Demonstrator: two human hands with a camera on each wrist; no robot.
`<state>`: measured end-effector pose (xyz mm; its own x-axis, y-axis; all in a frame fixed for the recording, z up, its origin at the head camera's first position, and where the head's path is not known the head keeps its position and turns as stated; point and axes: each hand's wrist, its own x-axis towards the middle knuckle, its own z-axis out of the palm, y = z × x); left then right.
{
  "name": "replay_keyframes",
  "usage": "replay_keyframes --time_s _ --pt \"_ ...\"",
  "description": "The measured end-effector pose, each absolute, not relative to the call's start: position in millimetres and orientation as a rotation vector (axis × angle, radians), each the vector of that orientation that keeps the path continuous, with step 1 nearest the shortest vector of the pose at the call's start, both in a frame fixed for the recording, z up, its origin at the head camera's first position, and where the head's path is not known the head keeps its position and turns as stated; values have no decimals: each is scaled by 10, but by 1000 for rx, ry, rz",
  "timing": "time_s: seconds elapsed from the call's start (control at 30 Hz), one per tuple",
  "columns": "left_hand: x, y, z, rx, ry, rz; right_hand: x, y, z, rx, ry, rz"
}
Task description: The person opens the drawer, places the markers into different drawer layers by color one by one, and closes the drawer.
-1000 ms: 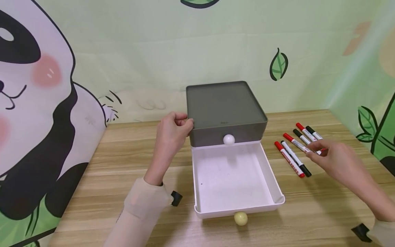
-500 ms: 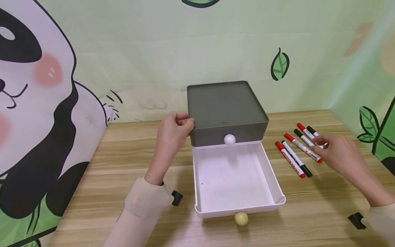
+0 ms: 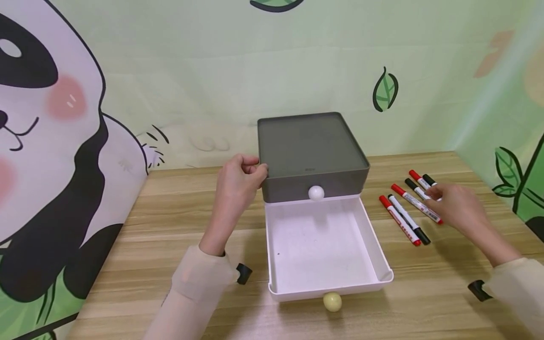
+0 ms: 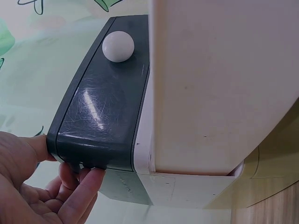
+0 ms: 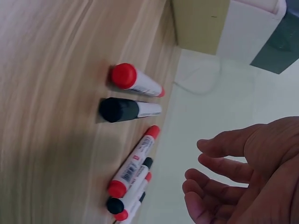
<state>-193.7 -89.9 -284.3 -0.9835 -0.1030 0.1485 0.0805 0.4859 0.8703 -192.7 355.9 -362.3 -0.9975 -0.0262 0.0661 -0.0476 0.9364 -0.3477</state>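
A drawer box with a dark grey top tier (image 3: 312,146) stands on the wooden table, a white knob (image 3: 316,192) on its front. Below it a white drawer (image 3: 316,255) is pulled out, with a pale yellow knob (image 3: 332,301) at its front. My left hand (image 3: 238,182) holds the box's front left corner, thumb at the top edge and fingers bent against the side in the left wrist view. At the right, my right hand (image 3: 459,205) hovers over several red-capped and black-capped markers (image 5: 135,161). Its fingers are loosely bent, holding nothing in the right wrist view.
A red marker (image 3: 399,220) and a black-capped marker (image 3: 409,219) lie side by side, between the drawer and the other markers. Behind the table (image 3: 170,226) hangs a green printed backdrop (image 3: 204,85) with a panda and leaves.
My right hand has shifted away from me over the markers, uncovering the near end of one red marker. The left hand, box and drawer stay in place.
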Motion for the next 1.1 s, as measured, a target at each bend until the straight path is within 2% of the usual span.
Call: replay_keyframes --time_s 0.5,1.1 --pt "-1941 -903 -2844 20 -2535 -1487 -2146 3585 -3860 33 -3077 513" --pt "-1937 -903 -2856 10 -2529 -1505 -2249 3603 -4072 9 -3086 463"
